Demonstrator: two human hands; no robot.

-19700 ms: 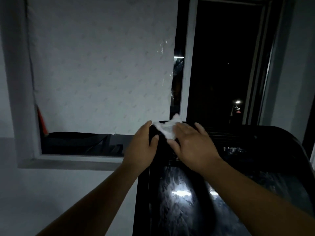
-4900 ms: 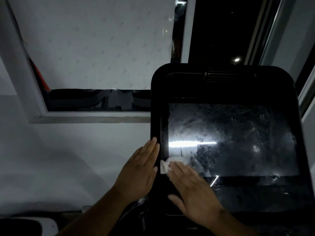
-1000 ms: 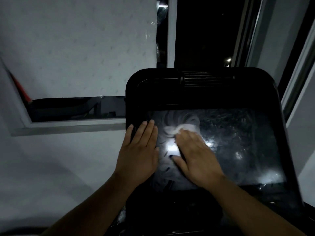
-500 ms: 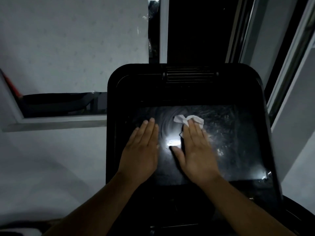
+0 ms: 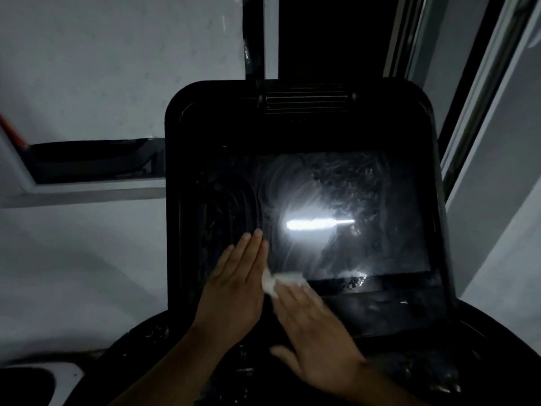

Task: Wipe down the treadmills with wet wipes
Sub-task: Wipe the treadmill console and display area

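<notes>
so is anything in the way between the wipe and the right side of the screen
Nothing visible. The wet wipe sits under the right hand at the lower left of the screen; the left hand lies flat to its left.

the left hand [image 5: 234,294] lies flat on the lower left of the treadmill console [image 5: 298,127], its fingers [image 5: 251,247] reaching up onto the screen [image 5: 366,200]. just right of those fingers the wet wipe [image 5: 281,279] sits at the screen's bottom edge, under the tips of the right hand [image 5: 319,332] fingers [image 5: 292,291]. the two hands are just beside each other. the vent grille [image 5: 306,99] lies at the console's top edge, well beyond both sets of fingers. behind the console stands the window [image 5: 330,33]. the roller blind [image 5: 117,68] hangs up and left of the left fingers, with the window sill [image 5: 87,191] below it.
</notes>
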